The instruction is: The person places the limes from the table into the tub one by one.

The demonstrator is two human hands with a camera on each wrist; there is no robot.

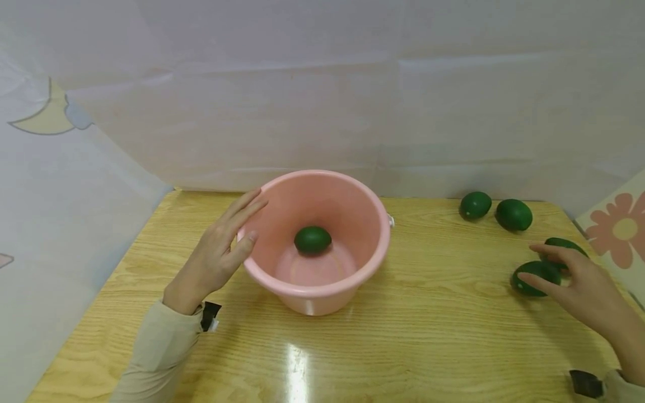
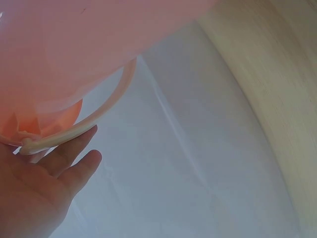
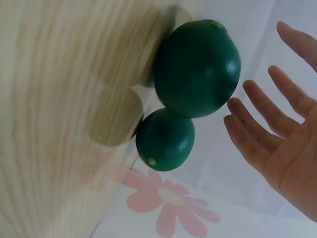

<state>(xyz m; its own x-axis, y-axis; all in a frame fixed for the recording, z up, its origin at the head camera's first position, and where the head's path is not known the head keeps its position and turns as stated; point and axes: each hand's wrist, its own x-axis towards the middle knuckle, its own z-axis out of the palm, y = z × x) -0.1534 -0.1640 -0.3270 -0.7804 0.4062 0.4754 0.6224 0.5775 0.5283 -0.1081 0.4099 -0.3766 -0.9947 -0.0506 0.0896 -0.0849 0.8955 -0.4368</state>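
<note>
A pink bucket (image 1: pixel 312 291) stands on the table with one dark green lime (image 1: pixel 313 240) at its bottom. My left hand (image 1: pixel 211 257) rests on the bucket's left rim, fingers fairly straight and the thumb over the edge. Beside those fingers the bucket's pale handle (image 2: pixel 94 116) hangs down in the left wrist view. On the right, my right hand (image 1: pixel 589 288) hovers with spread fingers over two limes, a nearer lime (image 1: pixel 534 278) and a farther lime (image 1: pixel 566 244) partly hidden by the hand. The right wrist view shows the fingers apart from the larger-looking lime (image 3: pixel 198 69).
Two more limes, a left one (image 1: pixel 475 205) and a right one (image 1: pixel 514 215), lie near the back edge of the wooden table (image 1: pixel 428 336). A pale sheet (image 1: pixel 322 112) hangs behind the table, with a printed flower (image 1: pixel 625 228) at right.
</note>
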